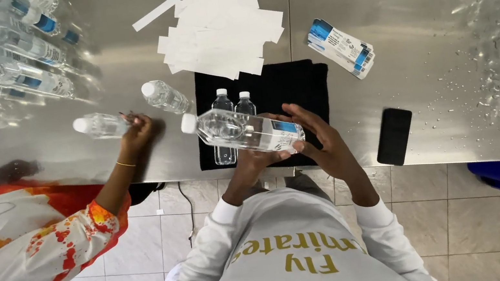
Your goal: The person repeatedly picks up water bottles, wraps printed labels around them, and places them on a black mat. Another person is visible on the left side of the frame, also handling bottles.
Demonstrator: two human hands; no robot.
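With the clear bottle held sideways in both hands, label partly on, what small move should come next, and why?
Probably press the label's loose end flat with the right hand: the bottle lies sideways over the black cloth, the left hand supports it from below, and the right fingers already rest at the label.
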